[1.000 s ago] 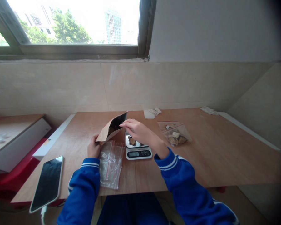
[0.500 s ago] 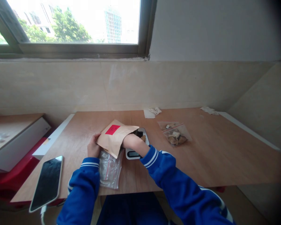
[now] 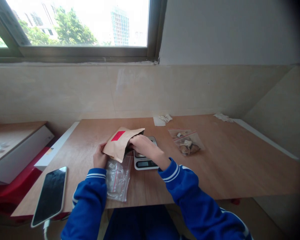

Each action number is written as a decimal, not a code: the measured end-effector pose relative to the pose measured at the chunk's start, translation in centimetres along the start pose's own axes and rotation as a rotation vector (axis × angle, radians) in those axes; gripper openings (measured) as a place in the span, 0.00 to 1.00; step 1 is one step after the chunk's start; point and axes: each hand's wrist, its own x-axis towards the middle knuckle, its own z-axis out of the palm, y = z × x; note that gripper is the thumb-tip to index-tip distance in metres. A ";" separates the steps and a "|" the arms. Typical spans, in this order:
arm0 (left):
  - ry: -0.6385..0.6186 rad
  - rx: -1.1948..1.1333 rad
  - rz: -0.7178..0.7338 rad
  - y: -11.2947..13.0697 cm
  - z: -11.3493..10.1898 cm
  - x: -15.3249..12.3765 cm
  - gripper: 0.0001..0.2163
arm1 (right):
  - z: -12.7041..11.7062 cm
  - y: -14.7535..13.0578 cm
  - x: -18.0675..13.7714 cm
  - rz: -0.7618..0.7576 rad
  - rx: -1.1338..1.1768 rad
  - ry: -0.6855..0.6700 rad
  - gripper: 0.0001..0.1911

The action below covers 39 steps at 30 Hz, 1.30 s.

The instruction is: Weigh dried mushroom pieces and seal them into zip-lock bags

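My left hand (image 3: 100,156) grips the closed end of a brown kraft paper bag (image 3: 126,139) with a red label (image 3: 118,135). The bag is tilted, its mouth facing right. At that mouth is my right hand (image 3: 142,145), its fingertips inside and hidden, so what they hold, if anything, does not show. Beneath the hand and the bag stands a white digital kitchen scale (image 3: 146,164), its display facing me. Clear zip bags (image 3: 117,181) lie flat below the paper bag, near the table's front edge.
Right of the scale lie zip bags (image 3: 188,146) holding brown dried pieces and small white tags. A phone (image 3: 50,196) with a white cable rests at the left edge. Crumpled tissue (image 3: 165,118) and white paper (image 3: 159,121) are at the back, with another tissue (image 3: 223,117) far right.
My right hand has drawn partly out of the paper bag, up and to the right. The bag's mouth has shifted slightly left and up, uncovering more of the scale's display.
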 end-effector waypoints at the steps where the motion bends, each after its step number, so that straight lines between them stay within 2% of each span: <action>1: 0.000 0.010 -0.007 0.1 0.0 0.0 0.20 | -0.7 0.0 -0.1 -0.017 -0.003 -0.007 0.08; 6: 0.000 0.091 -0.043 0.8 -0.3 -0.1 0.21 | -3.0 0.2 -0.4 -0.064 0.019 0.059 0.06; 11: -0.006 0.099 -0.031 0.9 -0.3 -0.1 0.21 | -3.1 0.8 -1.6 -0.024 0.215 0.195 0.07; 15: -0.004 0.104 -0.039 0.9 -0.3 -0.1 0.21 | -2.8 1.6 -3.6 0.137 0.492 0.397 0.07; 19: 0.002 0.142 -0.046 1.1 -0.4 -0.1 0.21 | -1.8 3.6 -6.3 0.336 0.739 0.546 0.13; 26: -0.011 0.157 -0.059 1.3 -0.5 -0.1 0.21 | 1.3 9.4 -12.5 0.680 0.841 0.747 0.24; 29: -0.016 0.164 -0.068 1.3 -0.5 -0.1 0.21 | 2.4 12.4 -15.3 0.753 0.776 0.814 0.27; 33: -0.026 0.176 -0.084 1.4 -0.6 0.0 0.22 | 3.1 15.1 -17.7 0.741 0.534 0.741 0.24; 36: -0.022 0.178 -0.082 1.5 -0.7 0.0 0.21 | 2.9 15.6 -17.5 0.641 0.253 0.681 0.18; 39: -0.024 0.181 -0.084 1.5 -0.7 0.0 0.21 | 2.3 14.9 -15.5 0.545 0.025 0.608 0.11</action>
